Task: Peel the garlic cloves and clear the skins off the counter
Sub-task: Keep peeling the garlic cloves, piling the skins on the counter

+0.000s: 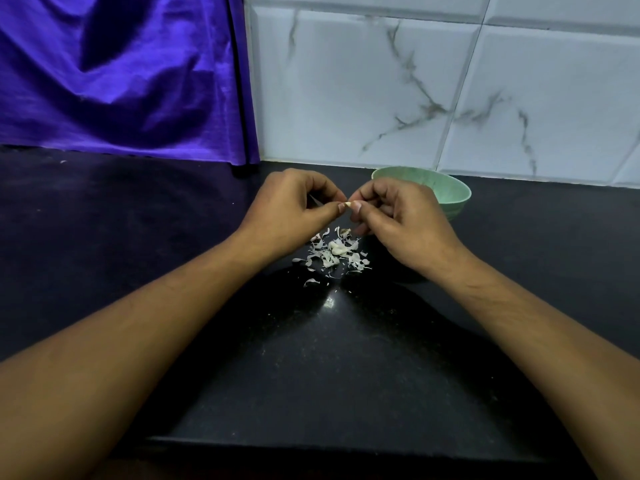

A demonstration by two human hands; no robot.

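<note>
A small garlic clove (347,204) is pinched between the fingertips of the left hand (291,206) and the right hand (398,216), held above the black bench (329,358). A heap of garlic skins (334,254) is scattered on the bench directly below. A green bowl (446,192) is set behind the right hand, near the tiled wall (415,81).

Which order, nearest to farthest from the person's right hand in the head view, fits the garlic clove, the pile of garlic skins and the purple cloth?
1. garlic clove: pinched at the fingertips of the right hand.
2. pile of garlic skins: on the counter just below, slightly left.
3. purple cloth: hanging far back on the left.
</note>
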